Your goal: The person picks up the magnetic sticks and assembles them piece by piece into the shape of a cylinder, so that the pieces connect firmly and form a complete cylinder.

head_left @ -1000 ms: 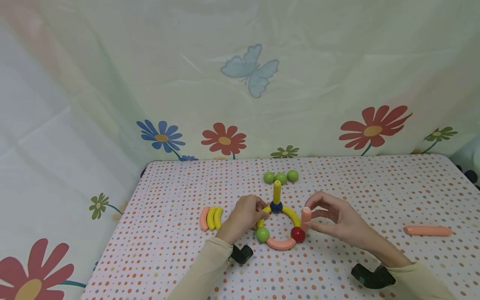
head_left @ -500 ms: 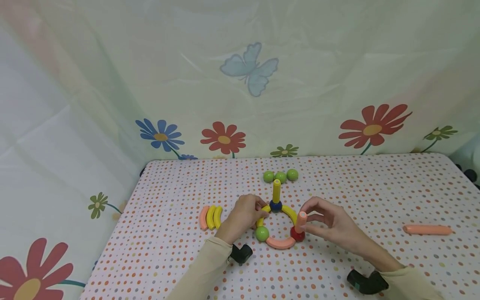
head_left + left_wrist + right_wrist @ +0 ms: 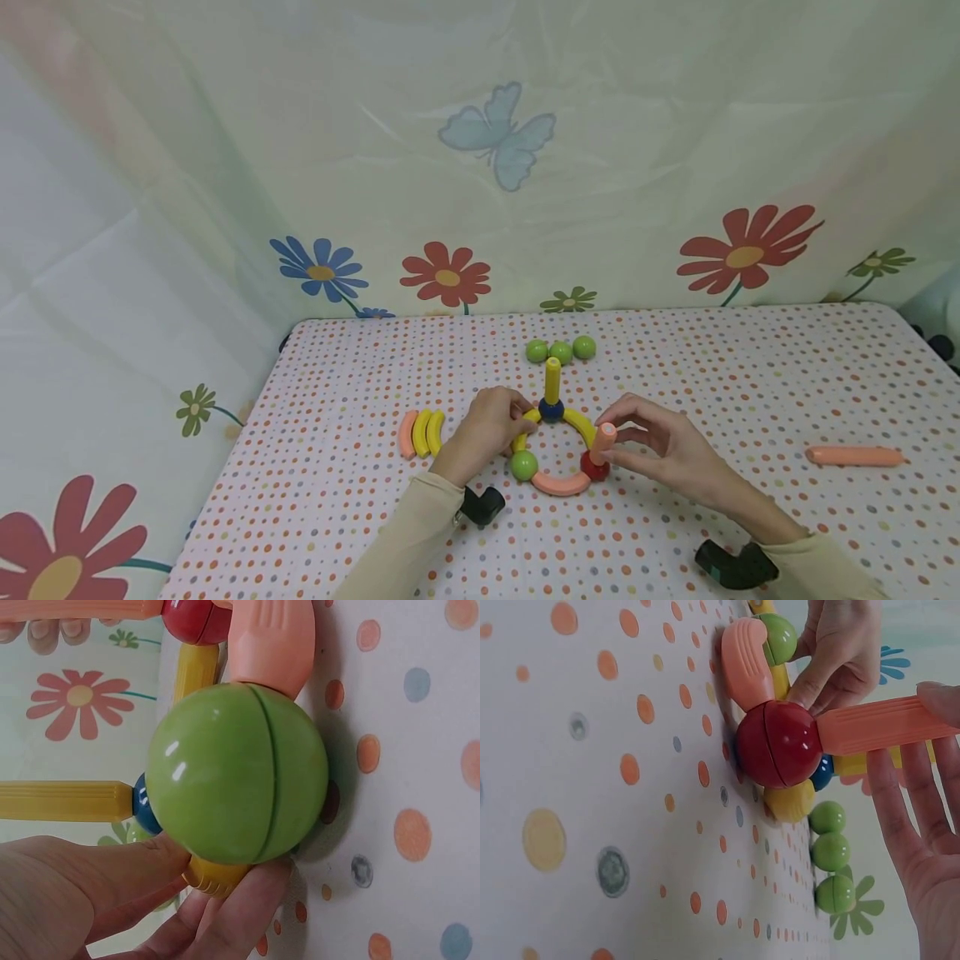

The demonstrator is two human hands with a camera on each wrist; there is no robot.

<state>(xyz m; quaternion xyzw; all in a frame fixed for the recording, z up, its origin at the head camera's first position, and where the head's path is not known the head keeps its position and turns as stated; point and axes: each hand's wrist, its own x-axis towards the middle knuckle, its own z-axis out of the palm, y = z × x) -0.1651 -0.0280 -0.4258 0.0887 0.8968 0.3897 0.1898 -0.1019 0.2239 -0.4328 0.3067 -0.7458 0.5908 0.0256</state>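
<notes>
1. Pinching a yellow arc (image 3: pixel 217 874) between thumb and fingers of the left hand (image 3: pixel 487 425), just beside the green ball (image 3: pixel 524 466).
2. Pinching a coral stick (image 3: pixel 602 442) with the right hand (image 3: pixel 652 442); held standing up from the red ball (image 3: pixel 595 467), with lower end against it. Cannot tell how deep.
3. Hands apart from each other, on opposite sides of the ring (image 3: pixel 561 484), both clamped as above.
4. In the ring: green ball, coral arc on the near side, red ball, second yellow arc (image 3: pixel 581 425), blue ball (image 3: pixel 551 409) on the far side, pinched yellow arc.
5. Up from the blue ball: yellow stick (image 3: pixel 552 381), upright, between the hands. Tight room there.
6. Behind that, toward the far edge: three green balls (image 3: pixel 561 352), close together in a row.
7. Left of the left hand: loose coral arc (image 3: pixel 407 434) and two yellow arcs (image 3: pixel 428 433), side by side, well in from the left edge.
8. Far right: lone coral stick (image 3: pixel 855 456), lying flat, with a broad stretch of dotted desk (image 3: pixel 780 367) between it and the right hand.
9. Along the desk's far edge: flowered backdrop (image 3: pixel 622 208). Near edge out of frame; plenty of dotted surface in front of the ring.
</notes>
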